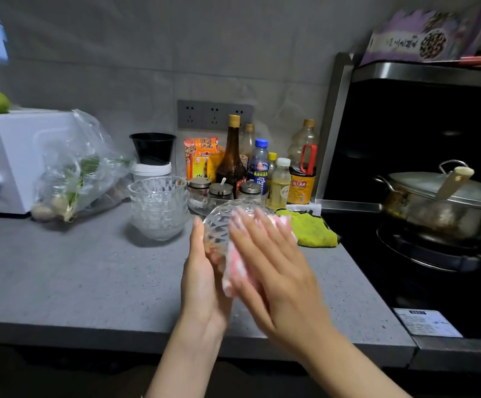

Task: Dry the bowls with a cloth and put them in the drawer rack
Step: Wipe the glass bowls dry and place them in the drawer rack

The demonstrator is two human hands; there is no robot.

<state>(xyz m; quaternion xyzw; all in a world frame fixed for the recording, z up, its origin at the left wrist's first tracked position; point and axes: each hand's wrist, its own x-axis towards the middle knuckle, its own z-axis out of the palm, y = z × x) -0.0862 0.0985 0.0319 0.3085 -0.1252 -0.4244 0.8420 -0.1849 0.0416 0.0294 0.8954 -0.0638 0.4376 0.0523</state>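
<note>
Bowl in hand (224,222): a clear glass bowl with a faceted, diamond-cut wall, held in the air above the middle of the counter (75,277), nearer its front edge than the wall. It was tipped off upright with the rounded outside showing on top. Which way its mouth faced could not be told.
Left hand (201,280): gripped the bowl from its left side, thumb up along the glass, the other fingers wrapped behind and dimly seen through it.
Right hand (273,271): fingers straight and spread, palm flat, pressing the cloth against the bowl's right side. It closed on nothing.
Cloth (235,268): soft, pink and white, bunched between the right palm and the glass.
Key relation: the bowl lay between the two hands, directly left of the right palm. The left hand alone carried it, so by this reading that hand would move it on.
Stacked bowls (158,205): several matching cut-glass bowls nested upright on the counter, behind and to the left of the held bowl and apart from it, on the left hand's side.
Step, as judged: wiping in progress, with the stack likely awaiting its turn.
Drawer rack: not in view.
Counter surface: grey, speckled, matt stone look.
Surroundings: a crumpled green rag (314,228) lay at the counter's right edge, with bottles and jars (259,168) along the back wall. A lidded steel pot (446,202) sat on the hob beyond the right edge.
</note>
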